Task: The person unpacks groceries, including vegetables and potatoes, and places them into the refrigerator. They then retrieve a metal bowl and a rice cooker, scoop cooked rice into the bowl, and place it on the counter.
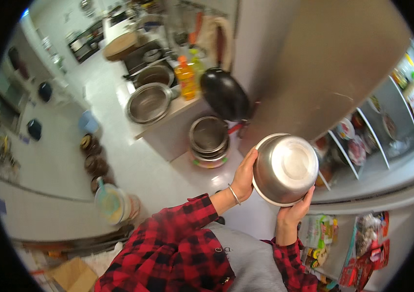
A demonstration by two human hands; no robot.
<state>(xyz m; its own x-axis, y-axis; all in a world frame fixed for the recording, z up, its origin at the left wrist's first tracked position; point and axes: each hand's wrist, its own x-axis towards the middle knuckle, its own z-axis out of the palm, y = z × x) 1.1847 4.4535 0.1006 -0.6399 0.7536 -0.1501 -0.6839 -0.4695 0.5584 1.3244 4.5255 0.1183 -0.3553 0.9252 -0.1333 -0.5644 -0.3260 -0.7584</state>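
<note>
A stainless steel bowl is held up between both hands, its flat base turned toward me and its rolled rim on the far side. My left hand grips the rim at the left. From below, my right hand supports the bowl at its lower right. What the bowl contains, if anything, is hidden. Just to its right stands an open refrigerator, its shelves holding plates and packaged food.
The open refrigerator door carries packets at lower right. A stack of metal pots stands on the floor beneath a black frying pan. The counter bears steel basins and an orange bottle. Brown jars line the left wall.
</note>
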